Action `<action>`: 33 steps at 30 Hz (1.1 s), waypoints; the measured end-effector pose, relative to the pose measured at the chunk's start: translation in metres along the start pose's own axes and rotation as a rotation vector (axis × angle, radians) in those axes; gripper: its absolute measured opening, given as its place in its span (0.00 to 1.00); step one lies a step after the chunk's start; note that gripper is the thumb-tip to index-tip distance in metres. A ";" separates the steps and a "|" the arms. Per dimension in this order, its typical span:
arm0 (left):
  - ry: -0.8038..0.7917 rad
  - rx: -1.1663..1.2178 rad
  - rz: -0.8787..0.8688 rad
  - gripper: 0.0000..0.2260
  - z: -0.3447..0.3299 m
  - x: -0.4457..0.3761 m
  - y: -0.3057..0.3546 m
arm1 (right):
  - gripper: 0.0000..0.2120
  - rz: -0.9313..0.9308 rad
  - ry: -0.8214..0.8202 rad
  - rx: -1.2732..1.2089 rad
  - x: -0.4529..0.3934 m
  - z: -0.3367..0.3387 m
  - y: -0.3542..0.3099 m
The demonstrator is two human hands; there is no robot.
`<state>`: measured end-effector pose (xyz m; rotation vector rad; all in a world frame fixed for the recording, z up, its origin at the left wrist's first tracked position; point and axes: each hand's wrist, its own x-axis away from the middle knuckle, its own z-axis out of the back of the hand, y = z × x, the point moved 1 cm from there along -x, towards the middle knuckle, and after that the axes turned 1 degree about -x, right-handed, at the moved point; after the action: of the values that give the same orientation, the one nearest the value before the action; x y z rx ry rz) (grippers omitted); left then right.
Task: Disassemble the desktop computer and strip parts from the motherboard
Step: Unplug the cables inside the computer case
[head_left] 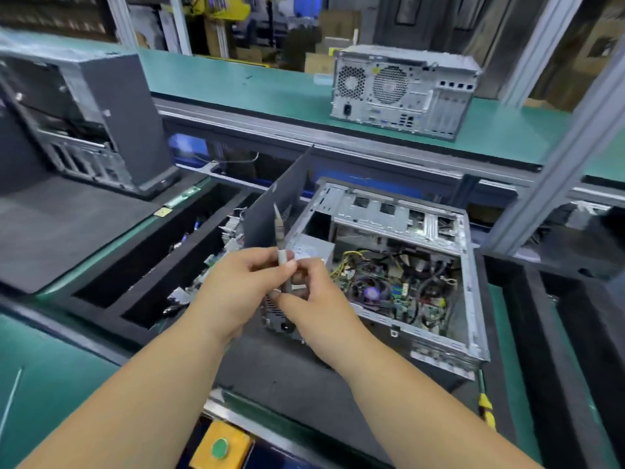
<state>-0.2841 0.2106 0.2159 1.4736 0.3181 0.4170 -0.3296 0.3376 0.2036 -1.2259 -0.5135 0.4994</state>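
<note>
Risk of a drop: left hand point(236, 286) and right hand point(311, 296) both pinch a slim grey tool point(281, 255) with curled fingers, above the near-left corner of the open computer case point(473, 289). A slip sends it into the motherboard point(399, 292) wiring, or against the loose side panel point(277, 198) standing left of the case.

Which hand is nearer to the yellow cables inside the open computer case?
Right. The right hand sits just left of the yellow cables; the left hand is farther left, beyond the right hand.
</note>
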 end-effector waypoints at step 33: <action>0.263 -1.086 0.736 0.18 0.272 0.074 -0.249 | 0.17 -0.217 -0.325 0.127 -0.015 -0.221 0.028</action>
<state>-0.0766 -0.0092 -0.0077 0.4054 -0.2612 1.1597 -0.2076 0.1706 0.1183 -0.9573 -0.8680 0.5398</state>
